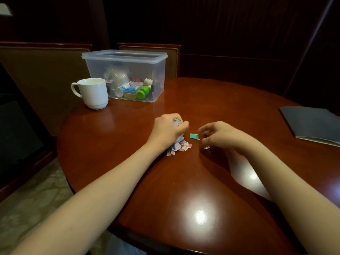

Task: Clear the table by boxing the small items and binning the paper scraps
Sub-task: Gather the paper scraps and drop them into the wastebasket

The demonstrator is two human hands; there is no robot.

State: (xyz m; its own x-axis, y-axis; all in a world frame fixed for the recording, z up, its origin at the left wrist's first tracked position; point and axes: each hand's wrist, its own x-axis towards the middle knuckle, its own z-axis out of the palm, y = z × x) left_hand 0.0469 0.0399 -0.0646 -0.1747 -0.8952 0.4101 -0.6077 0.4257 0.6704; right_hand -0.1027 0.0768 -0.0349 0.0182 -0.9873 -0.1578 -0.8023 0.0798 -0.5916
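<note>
- Your right hand [219, 135] is the nearer one. The teal scrap [194, 136] lies flat on the table [184, 181] just off the tips of its fingers [203, 130], toward your left hand [168, 128].
- The scrap's long axis runs across you, so its near end points at those fingers.
- The right fingers are curled and narrowly parted, and nothing shows between them. You can't tell whether they touch the scrap.
- The left fingers are wrapped round a wad of paper scraps [177, 120], and a loose pile [177, 148] sits under that wrist.
- One small pale scrap [206, 147] lies under the heel of your right hand, so count it too.
- Bare table lies between the hands. The box [127, 57], mug [93, 92] and booklet [312, 124] all stand well apart from them.
- No bin shows, so you will likely have to carry the scraps off the table's edge.
</note>
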